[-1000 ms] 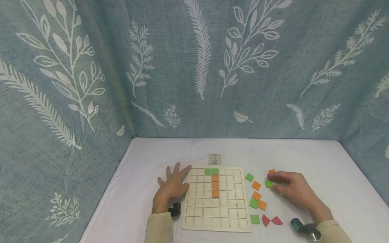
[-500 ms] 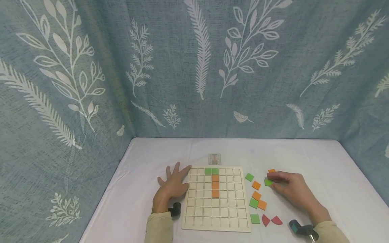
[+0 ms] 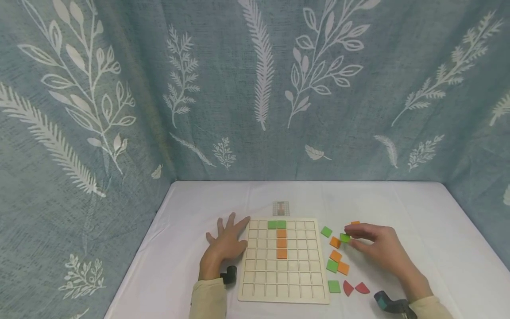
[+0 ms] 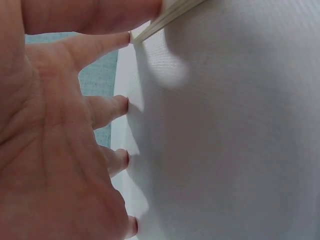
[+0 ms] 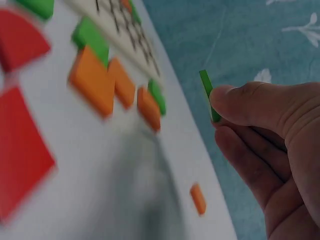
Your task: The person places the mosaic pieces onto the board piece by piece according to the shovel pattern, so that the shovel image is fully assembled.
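Observation:
My right hand point(image 3: 376, 241) pinches a green square tile point(image 5: 207, 95) between thumb and fingers, raised off the table in the right wrist view. In the head view that tile hangs right of the wooden grid board point(image 3: 263, 279). The left hand point(image 3: 225, 243) lies with fingers spread at the board's left edge, thumb and index fingertip touching it and the other fingertips on the table. Two green tiles point(image 3: 276, 224) sit side by side in the board's top row. Below the right one runs a column of orange tiles point(image 3: 282, 243).
Loose orange tiles point(image 3: 343, 268) and green tiles point(image 3: 334, 286) lie right of the board, near two red quarter-circle pieces point(image 3: 362, 288). Another orange tile point(image 5: 198, 199) lies apart, beyond the right hand. A small printed grid card point(image 3: 280, 208) rests behind the board.
My right hand has picked up the green tile from the table and moved it slightly left, toward the board. The left hand has stayed in place.

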`<state>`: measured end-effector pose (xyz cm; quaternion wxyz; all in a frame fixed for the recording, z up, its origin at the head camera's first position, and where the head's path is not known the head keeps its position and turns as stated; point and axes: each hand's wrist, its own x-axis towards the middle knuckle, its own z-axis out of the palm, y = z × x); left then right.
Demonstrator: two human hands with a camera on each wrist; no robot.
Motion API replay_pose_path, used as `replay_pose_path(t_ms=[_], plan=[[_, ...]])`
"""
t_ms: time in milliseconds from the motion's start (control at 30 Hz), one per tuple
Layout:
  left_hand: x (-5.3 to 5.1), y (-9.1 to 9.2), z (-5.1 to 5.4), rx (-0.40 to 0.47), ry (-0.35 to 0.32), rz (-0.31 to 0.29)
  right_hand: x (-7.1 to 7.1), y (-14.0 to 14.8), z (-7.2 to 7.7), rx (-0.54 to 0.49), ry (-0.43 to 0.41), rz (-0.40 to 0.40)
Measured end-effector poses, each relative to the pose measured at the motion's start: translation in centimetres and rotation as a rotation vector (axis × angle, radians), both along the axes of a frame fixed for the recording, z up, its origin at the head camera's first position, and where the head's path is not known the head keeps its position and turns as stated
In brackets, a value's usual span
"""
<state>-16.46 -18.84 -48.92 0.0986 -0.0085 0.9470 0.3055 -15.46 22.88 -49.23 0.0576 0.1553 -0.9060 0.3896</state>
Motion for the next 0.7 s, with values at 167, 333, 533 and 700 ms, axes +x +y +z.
replay_pose_path(t_ms=[167, 333, 533, 700], plan=[[0.0, 0.0, 0.0, 0.000, 0.003, -0.001, 0.6, -1.6, 0.4, -0.048, 0.026, 0.052], [0.0, 0.0, 0.0, 0.006, -0.002, 0.006, 1.0, -3.1, 0.3, -0.072, 0.025, 0.080], [0.1, 0.0, 0.0, 0.002, -0.005, 0.004, 1.4, -4.8, -0.2, -0.143, 0.027, 0.142], [0.2, 0.0, 0.2, 0.004, -0.012, 0.004, 2.2, -6.0, -0.2, -0.130, -0.052, 0.136]])
